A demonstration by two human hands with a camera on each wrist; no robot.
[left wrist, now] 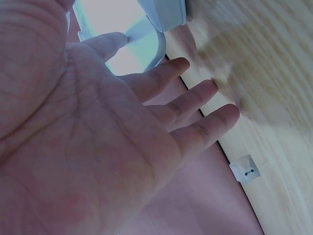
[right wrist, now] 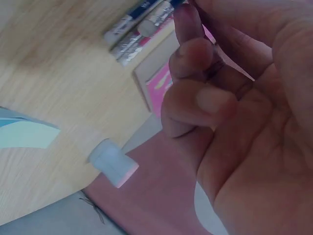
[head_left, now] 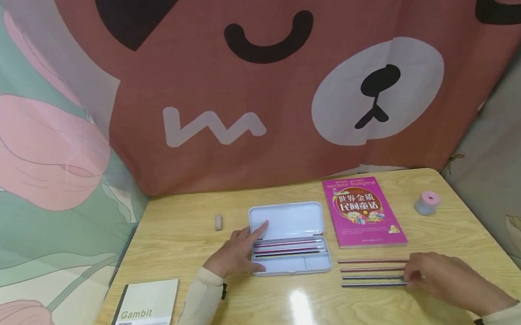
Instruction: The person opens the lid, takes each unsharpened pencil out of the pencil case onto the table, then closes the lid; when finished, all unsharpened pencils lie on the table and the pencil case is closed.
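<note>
A light pencil case (head_left: pixel 292 269) lies with its lid (head_left: pixel 292 220) folded back and several striped pencils (head_left: pixel 288 249) inside. My left hand (head_left: pixel 236 253) rests at its left end, index finger on the lid and thumb near the front corner. In the left wrist view the fingers (left wrist: pixel 195 98) are fairly straight and the index tip touches the inner lid. To the right of the case, several red and blue pencils (head_left: pixel 373 269) lie side by side on the table. At their right ends, my right hand (head_left: pixel 439 276) pinches a blue pencil (right wrist: pixel 155 19), its other fingers curled.
A pink book (head_left: pixel 365 215) lies behind the loose pencils. Near the right edge stands a small pink-topped container (head_left: pixel 427 203). A small eraser (head_left: pixel 218 222) lies left of the case; a Gambit notebook (head_left: pixel 141 314) is at the front left. Printed cloth (head_left: pixel 223 160) hangs behind the table (head_left: pixel 253 306).
</note>
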